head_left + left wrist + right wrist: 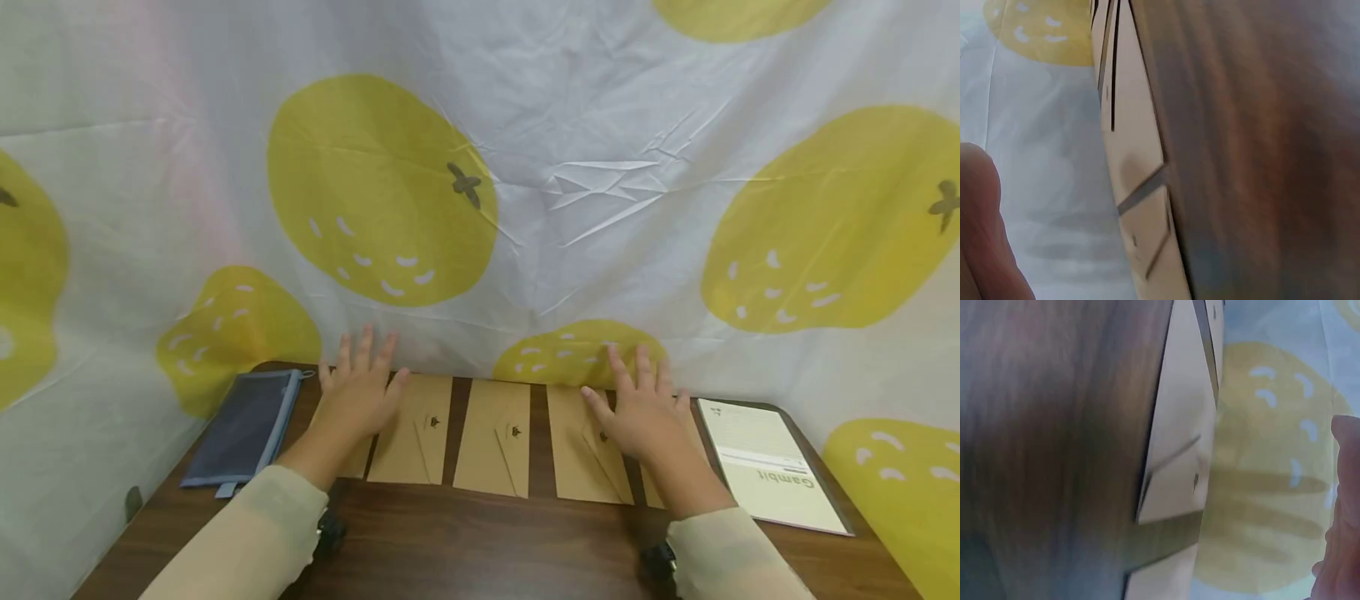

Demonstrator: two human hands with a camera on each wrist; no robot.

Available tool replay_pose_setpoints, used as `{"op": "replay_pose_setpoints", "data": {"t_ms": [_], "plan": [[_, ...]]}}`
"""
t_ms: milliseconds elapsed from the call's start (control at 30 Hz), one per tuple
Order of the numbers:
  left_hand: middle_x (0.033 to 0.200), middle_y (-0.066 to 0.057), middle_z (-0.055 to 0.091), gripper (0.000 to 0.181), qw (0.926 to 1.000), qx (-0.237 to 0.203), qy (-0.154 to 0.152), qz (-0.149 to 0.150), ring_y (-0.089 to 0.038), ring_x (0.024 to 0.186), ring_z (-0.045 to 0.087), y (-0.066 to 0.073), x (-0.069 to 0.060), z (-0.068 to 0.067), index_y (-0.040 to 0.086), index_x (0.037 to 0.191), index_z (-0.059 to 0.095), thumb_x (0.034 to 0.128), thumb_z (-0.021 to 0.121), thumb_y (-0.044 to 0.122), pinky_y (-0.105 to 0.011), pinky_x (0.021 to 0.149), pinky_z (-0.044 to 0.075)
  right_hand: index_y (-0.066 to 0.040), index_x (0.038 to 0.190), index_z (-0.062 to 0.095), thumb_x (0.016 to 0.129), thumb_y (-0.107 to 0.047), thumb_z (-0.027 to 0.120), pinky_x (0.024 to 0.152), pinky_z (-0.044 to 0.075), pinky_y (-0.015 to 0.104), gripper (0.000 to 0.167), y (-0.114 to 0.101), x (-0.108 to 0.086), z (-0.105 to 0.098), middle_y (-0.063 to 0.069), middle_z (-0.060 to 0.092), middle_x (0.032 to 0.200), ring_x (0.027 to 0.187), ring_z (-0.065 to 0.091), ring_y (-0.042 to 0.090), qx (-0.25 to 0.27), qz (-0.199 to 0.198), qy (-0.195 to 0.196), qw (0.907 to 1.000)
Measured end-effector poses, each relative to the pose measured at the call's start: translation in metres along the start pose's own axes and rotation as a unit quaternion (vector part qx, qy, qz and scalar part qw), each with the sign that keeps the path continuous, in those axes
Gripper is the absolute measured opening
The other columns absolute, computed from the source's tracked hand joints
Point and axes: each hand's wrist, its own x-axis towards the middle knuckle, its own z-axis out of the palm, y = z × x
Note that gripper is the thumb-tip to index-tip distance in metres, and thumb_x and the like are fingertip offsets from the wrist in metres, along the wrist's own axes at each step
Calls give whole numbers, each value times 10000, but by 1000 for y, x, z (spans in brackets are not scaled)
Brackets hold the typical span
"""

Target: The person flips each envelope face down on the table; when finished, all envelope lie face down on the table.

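Note:
Several brown kraft-paper envelopes (491, 437) lie side by side in a row along the back of the table, with slanted flaps and small dark crown marks. My left hand (358, 404), fingers spread, is over the left end of the row and partly hides two envelopes. Over the right end is my right hand (643, 408), also spread, covering parts of another envelope (572, 446) and the last one. Neither hand holds anything. In the left wrist view the thumb (985, 231) appears apart from the envelopes (1132, 112); the right wrist view shows fingers (1344, 519) likewise apart from an envelope (1179, 412).
A blue zippered mesh pouch (240, 429) lies at the table's left end. At the right end is a white notepad (765, 458) printed "Gambit", upside down. Behind the brown wooden table (480, 542) hangs a white curtain (585, 108) with yellow fruit prints.

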Motion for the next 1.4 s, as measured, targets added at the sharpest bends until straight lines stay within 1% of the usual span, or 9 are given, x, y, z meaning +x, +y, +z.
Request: {"op": "replay_pose_setpoints", "data": {"t_ms": [100, 300, 567, 733, 867, 1000, 1167, 1300, 1400], "plan": [[1828, -65, -118, 723, 9997, -223, -9, -34, -462, 1671, -113, -8, -4, 2, 348, 1734, 8, 1107, 166, 671, -835, 1241, -42, -369, 1723, -65, 1003, -857, 239, 1191, 42, 889, 921, -8, -1, 5, 185, -132, 1807, 1625, -27, 594, 27, -143, 83, 9999], [1825, -128, -55, 709, 9963, -844, -48, -158, -499, 1656, -62, -29, -12, 3, 263, 1742, 62, 1138, 228, 593, -848, 1228, 45, -337, 1737, 65, 1044, -764, 375, 1199, 205, 854, 871, -36, -9, 12, 148, 40, 1824, 1629, 143, 536, 125, -585, 227, 9980], [1812, -200, -12, 750, 9921, -1252, 48, -18, -555, 1638, -7, -44, -19, 0, 208, 1741, 93, 1124, 172, 627, -889, 1182, 141, -313, 1735, 131, 1079, -682, 417, 1191, 287, 819, 806, -76, -15, 18, 120, 151, 1812, 1597, 280, 513, 452, -974, 206, 9940], [1782, -284, 72, 674, 9877, -1550, 113, 184, -599, 1616, 33, -54, -27, -3, 113, 1729, 116, 1167, 254, 459, -838, 1236, 87, -253, 1731, 181, 1107, -581, 462, 1217, 336, 755, 759, -103, -14, 26, 139, 246, 1783, 1576, 348, 493, 712, -1201, 190, 9900], [1764, -326, 95, 656, 9831, -1812, 9, 252, -579, 1620, 62, -63, -30, -5, 19, 1712, 99, 1170, 320, 317, -766, 1287, 37, -165, 1702, 283, 1125, -484, 484, 1247, 375, 661, 689, -125, -13, 33, 164, 378, 1719, 1552, 410, 456, 996, -1475, 265, 9837], [1754, -348, 86, 670, 9749, -2216, -196, 97, -585, 1615, 80, -67, -30, -11, -20, 1702, 74, 1157, 344, 260, -755, 1294, 65, -116, 1664, 367, 1129, -378, 521, 1244, 411, 607, 615, -149, -15, 38, 153, 474, 1657, 1525, 465, 415, 1555, -1703, 314, 9725], [1749, -365, 47, 696, 9540, -2948, -489, -239, -579, 1622, 49, -77, -27, -17, -30, 1696, -12, 1145, 349, 193, -724, 1309, 89, -116, 1678, 335, 1141, -359, 503, 1253, 424, 538, 613, -177, -15, 45, 139, 493, 1637, 1509, 492, 343, 2193, -1766, -14, 9595], [1751, -355, 81, 724, 9441, -3181, -677, -542, -584, 1616, 86, -83, -29, -18, 21, 1707, -47, 1145, 371, 202, -725, 1303, 129, -108, 1679, 332, 1139, -320, 517, 1069, 553, 458, 609, -197, -14, 55, 139, 583, 1481, 1249, 622, 277, 2693, -1832, -292, 9450], [1753, -343, 117, 738, 9414, -3213, -785, -661, -592, 1607, 123, -84, -31, -18, 24, 1709, -40, 1124, 390, 156, -724, 1296, 172, -158, 1676, 354, 1133, -330, 531, 957, 587, 418, 596, -211, -12, 63, 107, 600, 1472, 1176, 649, 245, 3050, -1708, -511, 9355]]}}
